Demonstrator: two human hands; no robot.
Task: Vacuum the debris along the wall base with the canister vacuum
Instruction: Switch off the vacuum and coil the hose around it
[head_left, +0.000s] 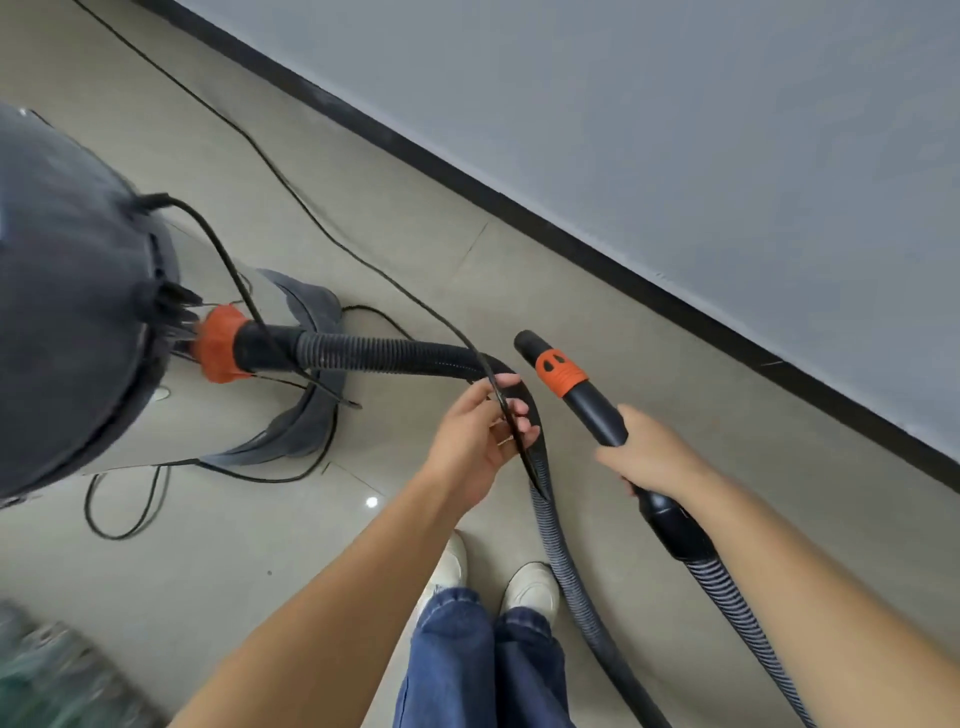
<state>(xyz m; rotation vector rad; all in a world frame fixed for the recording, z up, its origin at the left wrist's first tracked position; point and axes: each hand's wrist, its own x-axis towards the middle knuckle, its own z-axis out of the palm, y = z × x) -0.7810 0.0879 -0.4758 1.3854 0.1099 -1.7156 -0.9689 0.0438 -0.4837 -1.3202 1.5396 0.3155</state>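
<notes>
Canister vacuum (78, 312) fills the left side of the frame, standing on the tiled floor (415, 234), its dark top blurred at this close range and its pale body resting on a grey wheeled base (306, 312). An orange collar (221, 343) on its side joins a black ribbed hose (374, 353), which runs right to the centre, bends down past the person's feet and loops back up at lower right to the handle tube (576, 389). That tube, black with an orange band, points up and left above the floor, its open end near the middle of the frame. The right hand (649, 457) wraps its fingers around the tube's lower part in a firm grip. The left hand (478, 436) is at the hose bend, fingers loosely curled around the thin black power cord (311, 218) where it crosses the hose; the grip is narrow. The cord trails off to the upper left and also lies in loops beside the base. A black skirting strip (571, 244) runs diagonally under the grey wall (675, 104) at upper right. White shoes (530, 587) and blue jeans (467, 660) show at the bottom centre.
</notes>
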